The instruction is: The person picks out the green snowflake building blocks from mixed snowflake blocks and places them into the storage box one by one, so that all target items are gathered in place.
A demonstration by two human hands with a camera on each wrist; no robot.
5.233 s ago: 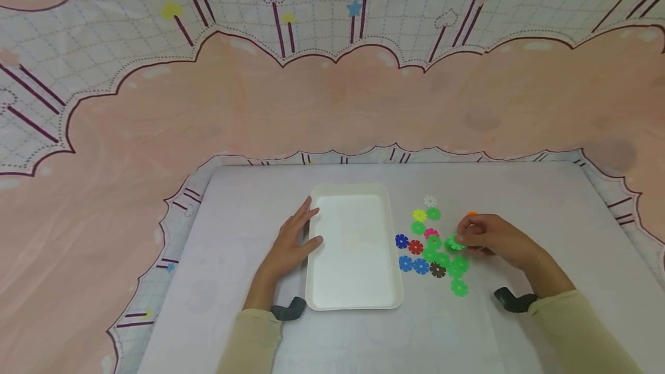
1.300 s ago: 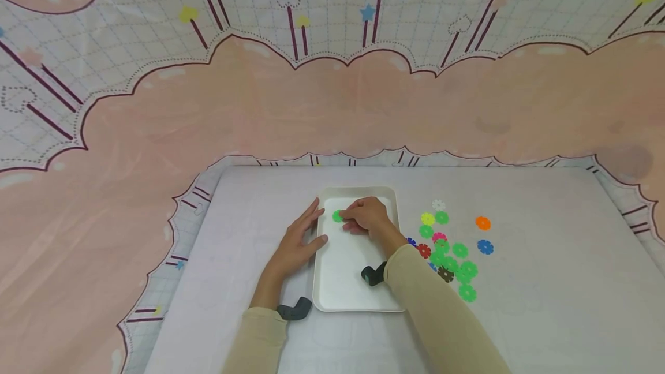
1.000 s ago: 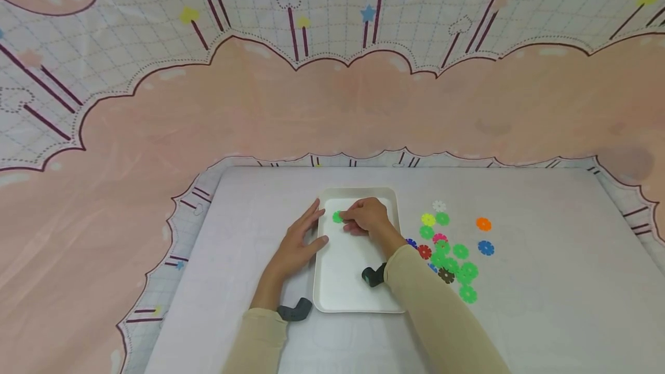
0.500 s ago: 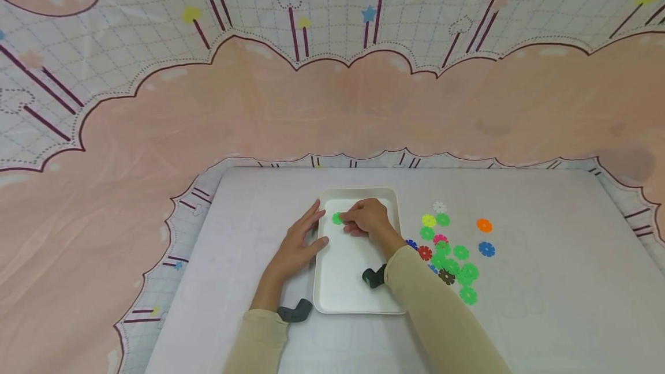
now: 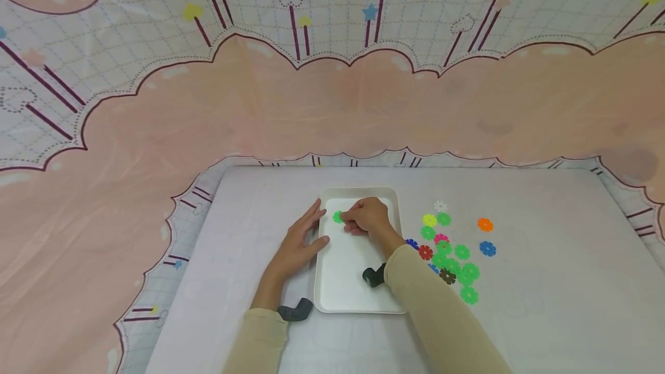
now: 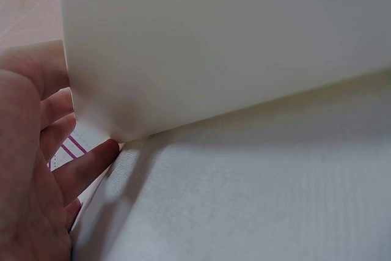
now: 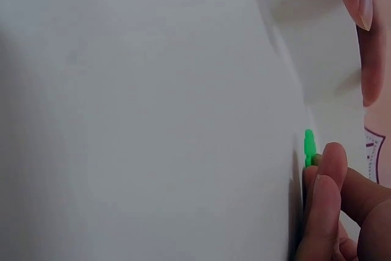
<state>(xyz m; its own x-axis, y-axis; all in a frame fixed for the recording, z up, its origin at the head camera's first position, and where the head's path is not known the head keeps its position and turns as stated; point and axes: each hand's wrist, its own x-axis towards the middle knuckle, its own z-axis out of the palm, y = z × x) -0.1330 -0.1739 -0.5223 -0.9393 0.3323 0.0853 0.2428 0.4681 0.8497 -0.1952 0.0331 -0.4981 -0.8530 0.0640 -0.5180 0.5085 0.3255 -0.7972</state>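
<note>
In the head view my right hand [image 5: 368, 216] is over the upper part of a white tray [image 5: 350, 290]. Thumb and fingers pinch a green notched plastic disc [image 5: 337, 217] near the tray's upper left. The right wrist view shows this green disc [image 7: 310, 146] on edge at the fingertips, close to the tray floor; whether it touches is unclear. My left hand [image 5: 297, 244] rests along the tray's left rim with its fingers extended. Seen from the left wrist, the left hand's fingertips touch the tray's outer side [image 6: 183, 41].
Right of the tray lies a loose group of notched discs, several green [image 5: 461, 251], with red [image 5: 425, 252], yellow [image 5: 429, 220], white [image 5: 440, 206] and brown [image 5: 447, 276] ones among them. An orange disc [image 5: 485, 224] and a blue disc [image 5: 487, 249] lie farther right. My right forearm covers part of the group.
Since the oldest frame, my right hand has moved left from the discs to the tray, carrying the green disc. Over the last second both hands have stayed nearly still.
</note>
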